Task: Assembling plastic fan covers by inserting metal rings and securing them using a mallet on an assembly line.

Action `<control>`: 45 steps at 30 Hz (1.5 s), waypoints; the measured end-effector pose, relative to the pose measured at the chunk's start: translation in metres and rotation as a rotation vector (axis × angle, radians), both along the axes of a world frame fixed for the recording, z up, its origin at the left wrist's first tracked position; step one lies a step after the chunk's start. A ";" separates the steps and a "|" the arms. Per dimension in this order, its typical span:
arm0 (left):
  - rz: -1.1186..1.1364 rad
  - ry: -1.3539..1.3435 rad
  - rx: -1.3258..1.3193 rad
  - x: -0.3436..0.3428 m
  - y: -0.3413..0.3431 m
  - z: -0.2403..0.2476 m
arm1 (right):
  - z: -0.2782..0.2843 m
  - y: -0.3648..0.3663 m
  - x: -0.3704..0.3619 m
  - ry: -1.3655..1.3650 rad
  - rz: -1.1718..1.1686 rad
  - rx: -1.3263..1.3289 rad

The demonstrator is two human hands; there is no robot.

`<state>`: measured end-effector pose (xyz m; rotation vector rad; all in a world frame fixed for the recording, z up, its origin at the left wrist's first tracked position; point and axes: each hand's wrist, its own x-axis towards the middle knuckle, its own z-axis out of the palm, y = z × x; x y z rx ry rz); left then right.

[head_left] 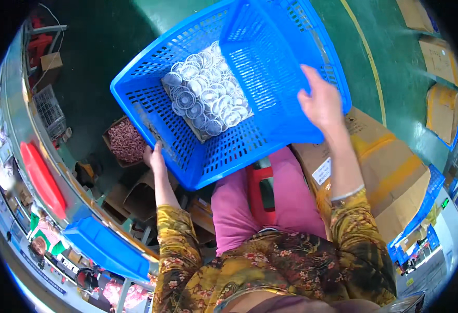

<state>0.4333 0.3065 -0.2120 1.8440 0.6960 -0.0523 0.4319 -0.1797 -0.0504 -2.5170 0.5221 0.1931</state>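
Observation:
A large blue plastic crate (239,159) with slotted walls is tilted in front of me, above my knees. Small round white slotted grilles (208,94) lie heaped over the left part of its bottom, on a pale sheet. The crate's right part shows bare slotted blue plastic. My left hand (156,155) is closed on the crate's lower left rim, its fingers partly hidden by the edge. Over the right side of the crate is my right hand (324,101), with thumb and forefinger spread apart and nothing visible between them. Its other fingers are partly hidden.
A box of small pinkish parts (127,140) stands left of the crate. Taped cardboard boxes (380,161) are close on my right. On the left, a long bench carries a red tray (43,180) and a blue bin (106,248). A red stool (260,193) shows between my legs.

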 end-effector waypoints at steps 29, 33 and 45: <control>-0.137 0.307 0.070 0.073 0.007 0.005 | -0.067 0.053 0.038 -0.270 -0.209 0.749; -0.366 0.323 0.620 0.056 -0.033 -0.015 | -0.184 0.086 0.013 -0.101 -0.223 1.177; -0.353 0.125 0.055 0.029 -0.100 0.001 | -0.278 0.069 -0.025 0.219 -0.458 1.914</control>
